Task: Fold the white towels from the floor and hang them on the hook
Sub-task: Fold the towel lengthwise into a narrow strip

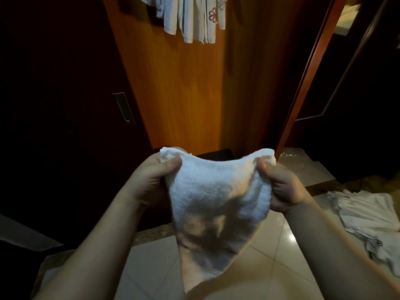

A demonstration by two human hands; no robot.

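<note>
while both hands pinch the top corners, the towel hangs ready for its next fold

because you hold the small white terry towel (216, 191) by its two upper corners, the rest of it drops freely between your forearms and tapers to a point low in the view, above the glossy pale tiled floor (281, 245). your left hand (151, 180) has its grip closed on the left corner, thumb pressed over the cloth; your right hand (279, 187) pinches the right corner the same way, with fingers curled behind the bunched edge. the top edge sags between the two grips, so the cloth is slack rather than stretched, and it appears already doubled, though the layers are hard to count in this light.

held out in front of your body like this, the towel lets gravity straighten it, which suits bringing the corners together for a further fold.

ahead of you stands the orange-brown wooden panel (184, 83), and at its top hang several white cloths with a pink flower motif (194, 18); the hook itself is out of view, so i judge that is where this one goes. to your right, a heap of crumpled white towels (368, 219) lies on the floor, well apart from your hands, so the task looks partly done with more to pick up.
</note>
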